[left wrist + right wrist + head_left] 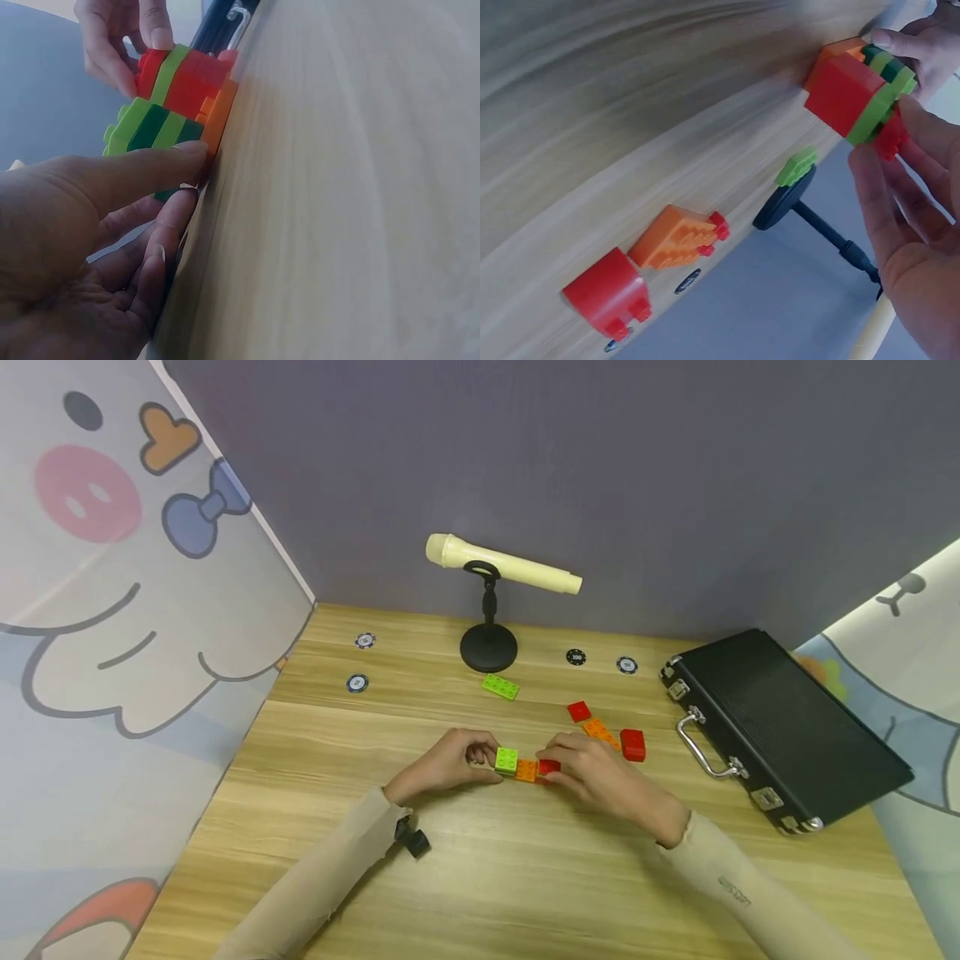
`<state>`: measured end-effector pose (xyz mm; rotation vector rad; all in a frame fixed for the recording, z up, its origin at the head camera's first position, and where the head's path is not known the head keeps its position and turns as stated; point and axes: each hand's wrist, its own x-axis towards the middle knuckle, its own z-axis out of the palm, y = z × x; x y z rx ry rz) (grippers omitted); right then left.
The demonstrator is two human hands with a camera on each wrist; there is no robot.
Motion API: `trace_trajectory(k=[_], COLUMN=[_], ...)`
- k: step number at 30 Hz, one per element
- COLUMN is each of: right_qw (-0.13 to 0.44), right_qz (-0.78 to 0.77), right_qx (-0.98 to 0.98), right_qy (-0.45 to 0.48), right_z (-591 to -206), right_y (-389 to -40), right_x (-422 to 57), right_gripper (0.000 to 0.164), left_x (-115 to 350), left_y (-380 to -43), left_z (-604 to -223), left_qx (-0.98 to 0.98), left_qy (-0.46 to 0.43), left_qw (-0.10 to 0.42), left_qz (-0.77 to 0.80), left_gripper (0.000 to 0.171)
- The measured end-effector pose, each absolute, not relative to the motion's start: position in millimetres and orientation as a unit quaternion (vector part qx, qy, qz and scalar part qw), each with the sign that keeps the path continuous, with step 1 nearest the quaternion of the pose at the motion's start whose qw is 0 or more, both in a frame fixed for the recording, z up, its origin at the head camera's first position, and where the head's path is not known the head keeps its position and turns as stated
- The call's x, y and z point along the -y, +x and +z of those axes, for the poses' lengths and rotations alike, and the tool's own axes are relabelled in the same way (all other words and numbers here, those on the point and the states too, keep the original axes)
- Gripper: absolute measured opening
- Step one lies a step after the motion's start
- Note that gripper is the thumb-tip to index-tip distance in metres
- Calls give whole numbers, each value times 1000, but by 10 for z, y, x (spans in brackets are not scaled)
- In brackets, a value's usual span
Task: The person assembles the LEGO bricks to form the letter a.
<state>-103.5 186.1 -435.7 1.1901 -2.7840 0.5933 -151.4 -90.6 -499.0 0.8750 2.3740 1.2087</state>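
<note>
On the table stands a model of toy building bricks with an orange base brick (527,770). Its left stack alternates light and dark green bricks (146,129). Beside that, the right stack has a large red brick (845,84), a light green layer (872,112) and a red brick (889,136) on top. My left hand (453,762) holds the model's left end low down, thumb on the near side and fingers on the far side. With thumb and fingers, my right hand (592,772) pinches the upper part of the red stack.
Loose bricks lie beyond my right hand: a flat red one (579,711), an orange one (602,733) and a rounded red one (633,745). A light green brick (500,687) lies before the microphone stand (488,648). Poker chips (357,682) dot the table; a black case (783,727) stands right.
</note>
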Motion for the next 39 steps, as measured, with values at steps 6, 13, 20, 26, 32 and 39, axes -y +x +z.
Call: trace_trajectory(k=[6, 13, 20, 26, 32, 39], right_qw=[26, 44, 56, 84, 71, 35], right_qz=[211, 235, 218, 174, 192, 201], right_qx=[902, 897, 902, 904, 900, 927], right_qy=[375, 372, 368, 380, 385, 316], right_z=[-4399, -4448, -4500, -4531, -4463, -4427], right_y=[-1028, -1010, -968, -937, -1063, -1620], right_x=[-1864, -1880, -1898, -1920, -2033, -2252], right_gripper=[26, 28, 31, 33, 34, 26], left_x=[906, 906, 908, 881, 857, 895], left_y=[-1511, -1521, -1494, -1500, -1508, -1499], left_z=[-4985, -5002, -5001, -4998, -4968, -4988], left_qx=[-832, -833, -833, -830, -830, -832], left_qy=[303, 306, 305, 304, 310, 298], left_qw=[172, 165, 165, 166, 168, 170], left_qz=[432, 431, 430, 436, 433, 436], left_gripper=[27, 26, 27, 27, 28, 28])
